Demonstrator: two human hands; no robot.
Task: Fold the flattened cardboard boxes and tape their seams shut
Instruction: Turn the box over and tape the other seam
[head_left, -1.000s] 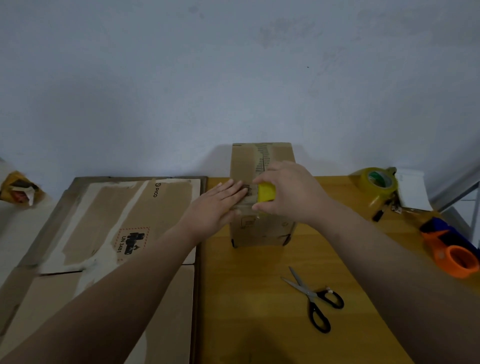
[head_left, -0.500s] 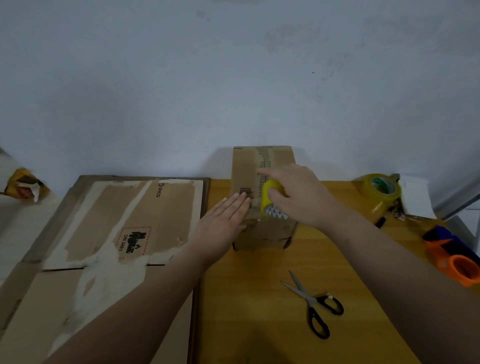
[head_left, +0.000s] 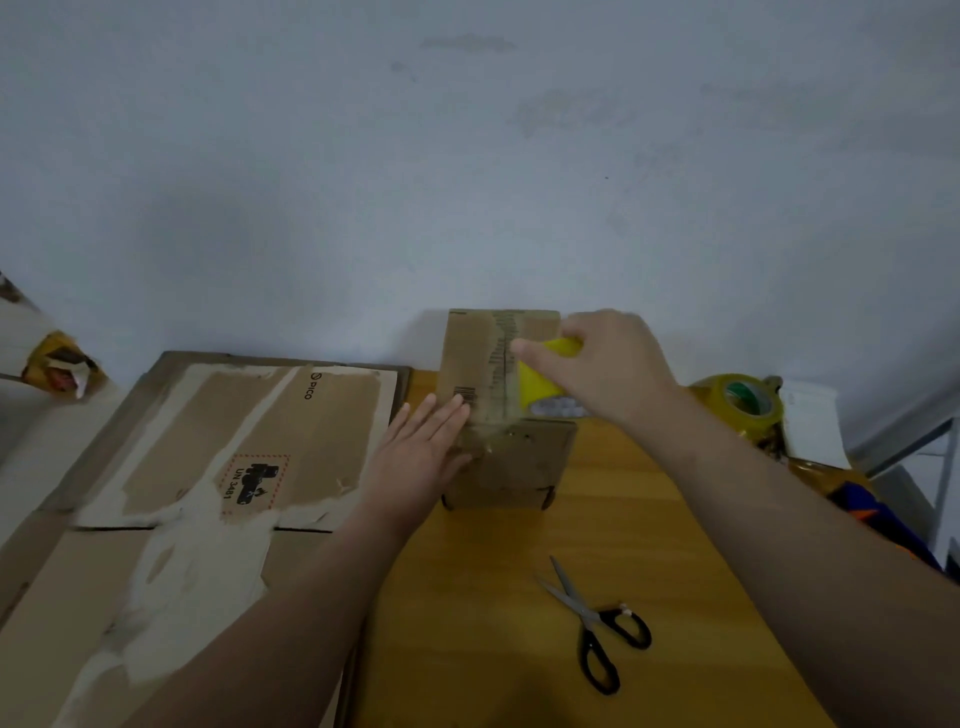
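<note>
Since 1.0 s ago: right hand (head_left: 608, 369) has travelled with the yellow tape roll (head_left: 540, 382) from the near end of the box top towards its far end. Left hand (head_left: 421, 457) has slid back a little and now sits at the box's near-left top corner. Camera has tilted slightly too, and everything else is where it was.

- Box (head_left: 511, 467): folded up, standing on the worktop (head_left: 493, 597) at the far edge, roughly mid-width, back against the wall (head_left: 467, 182). Barcode print on the top face, just beyond the left fingertips.
- Right hand: fingers curled round the yellow tape roll, gripping it on the right half of the box top. A shiny strip runs along the middle of the top, left of the roll; blurred, so I can't say where it ends.
- Left hand: flat, fingers straight and together, palm down on the box's near-left top edge, holding nothing.
- Scissors (head_left: 597, 623): black handles, blades slightly apart, lying flat on the worktop towards the near-right, well apart from the box.
- Second tape roll (head_left: 737, 405): yellowish with a green core, at the far-right corner.
- Flattened cardboard (head_left: 208, 441): large sheets lying off the worktop's left edge, torn paper patches and a "UN 3481" label on top.
</note>
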